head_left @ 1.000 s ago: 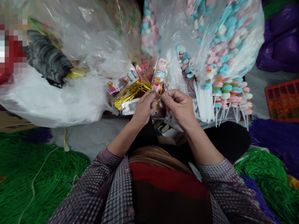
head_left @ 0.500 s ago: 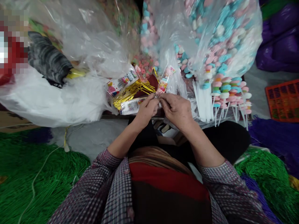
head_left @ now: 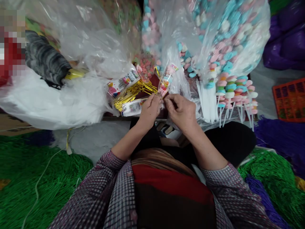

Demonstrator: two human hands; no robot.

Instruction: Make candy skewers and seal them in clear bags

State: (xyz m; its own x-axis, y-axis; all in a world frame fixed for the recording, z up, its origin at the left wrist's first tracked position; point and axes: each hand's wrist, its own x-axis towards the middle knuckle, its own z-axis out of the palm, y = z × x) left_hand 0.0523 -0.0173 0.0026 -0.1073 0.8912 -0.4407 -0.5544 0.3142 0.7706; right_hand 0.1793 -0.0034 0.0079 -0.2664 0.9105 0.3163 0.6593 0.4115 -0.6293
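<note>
The left hand (head_left: 150, 109) grasps one bagged candy skewer (head_left: 165, 83) by its neck, the right hand (head_left: 181, 109) curls beside it, its grip unclear, and several bare skewers (head_left: 230, 89) stand unbagged.

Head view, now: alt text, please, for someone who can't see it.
A person's left hand grips the lower end of a clear-wrapped stack of candies, right hand close beside it. Gold ties lie to the left; white sticks and candy skewers to the right, candy bags behind.

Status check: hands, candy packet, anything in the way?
Left hand pinches lower end of candy packet. Right hand pinched, close by. Gold ties beside, not blocking.
</note>
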